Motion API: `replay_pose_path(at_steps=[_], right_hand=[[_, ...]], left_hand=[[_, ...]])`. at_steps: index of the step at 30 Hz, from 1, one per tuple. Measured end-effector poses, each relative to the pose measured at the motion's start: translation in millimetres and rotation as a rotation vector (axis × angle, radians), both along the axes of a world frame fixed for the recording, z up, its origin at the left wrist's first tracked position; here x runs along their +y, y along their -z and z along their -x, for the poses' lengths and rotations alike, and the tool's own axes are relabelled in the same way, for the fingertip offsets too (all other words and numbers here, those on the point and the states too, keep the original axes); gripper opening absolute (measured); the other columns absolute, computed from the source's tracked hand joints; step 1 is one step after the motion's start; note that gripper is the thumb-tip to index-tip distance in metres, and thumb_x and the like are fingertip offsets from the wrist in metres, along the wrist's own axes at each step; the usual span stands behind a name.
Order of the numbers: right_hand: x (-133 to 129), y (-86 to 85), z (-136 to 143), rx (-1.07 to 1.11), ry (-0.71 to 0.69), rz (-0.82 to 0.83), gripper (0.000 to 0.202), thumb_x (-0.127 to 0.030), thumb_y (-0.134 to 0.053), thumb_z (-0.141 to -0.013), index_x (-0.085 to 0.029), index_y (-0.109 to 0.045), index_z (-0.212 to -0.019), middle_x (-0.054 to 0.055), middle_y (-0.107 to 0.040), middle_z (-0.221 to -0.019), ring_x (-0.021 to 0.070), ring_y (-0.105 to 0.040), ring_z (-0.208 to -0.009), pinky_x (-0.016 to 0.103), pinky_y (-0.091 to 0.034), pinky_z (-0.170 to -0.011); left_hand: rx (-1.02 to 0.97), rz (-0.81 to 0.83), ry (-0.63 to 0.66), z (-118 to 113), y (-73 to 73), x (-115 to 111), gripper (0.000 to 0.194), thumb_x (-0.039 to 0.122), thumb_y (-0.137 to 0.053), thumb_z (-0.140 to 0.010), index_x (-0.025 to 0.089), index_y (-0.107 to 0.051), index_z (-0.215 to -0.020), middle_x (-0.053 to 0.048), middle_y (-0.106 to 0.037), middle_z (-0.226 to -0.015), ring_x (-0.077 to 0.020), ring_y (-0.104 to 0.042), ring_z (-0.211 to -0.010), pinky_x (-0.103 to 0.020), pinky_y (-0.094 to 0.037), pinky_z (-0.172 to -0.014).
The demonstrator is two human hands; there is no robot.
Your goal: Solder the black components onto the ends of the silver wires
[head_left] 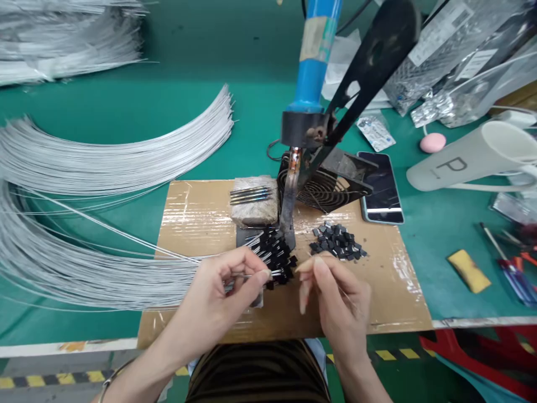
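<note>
While the left hand [235,282] pinches a pale wire end [276,273] between thumb and index finger, the right hand [335,291] faces it with thumb and index finger brought together; whether these grip anything cannot be told. The held wire end lies just in front of a cluster of black pieces [274,252], among which further pale wire ends show. A large bundle of white wires [104,274] curves in from the left and runs behind the left hand. Loose black pieces [338,242] lie in a pile beyond the right hand, on a cardboard sheet [390,291] covering part of the green bench [260,117]. Above the cluster, a soldering iron [314,78] with a blue handle points downward, clamped in a black stand arm [373,61]. A fan [327,187] sits behind the iron's lower end. To its left, slim metal rods [250,195] rest on a wrapped block [254,215].
</note>
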State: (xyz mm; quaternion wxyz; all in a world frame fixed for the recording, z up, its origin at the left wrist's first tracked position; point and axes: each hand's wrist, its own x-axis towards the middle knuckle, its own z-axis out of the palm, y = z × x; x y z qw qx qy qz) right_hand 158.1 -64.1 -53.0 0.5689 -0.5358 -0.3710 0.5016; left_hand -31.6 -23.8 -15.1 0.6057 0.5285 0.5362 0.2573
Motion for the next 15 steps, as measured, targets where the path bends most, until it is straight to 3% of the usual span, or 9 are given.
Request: replay_pose_path(at_steps=[5,15], right_hand=[[0.7,-4.5,8.3,0.075,-0.108,0.021,0.018,-0.030,-0.068,-0.102,-0.023,-0.085,-0.099,0.001,-0.070,-0.080,0.0101,-0.067,-0.053,0.021,-0.059,-0.048],[1.0,-10.2,16.7,0.242,-0.145,0.094,0.013,-0.029,-0.076,-0.097,-0.024,-0.088,-0.099,0.003,-0.072,-0.079,0.0105,-0.067,-0.053,0.021,-0.064,-0.048]], left_hand=[[-0.028,-0.010,0.004,3.0,2.4,0.7,0.020,0.039,-0.070,-0.097,0.024,-0.072,-0.084,0.001,-0.067,-0.068,-0.0126,-0.054,-0.060,-0.024,-0.039,-0.055],[0.022,-0.062,-0.033,-0.5,2.6,0.0,0.021,0.041,-0.072,-0.096,0.025,-0.073,-0.083,0.000,-0.070,-0.069,-0.0151,-0.058,-0.060,-0.027,-0.042,-0.055]])
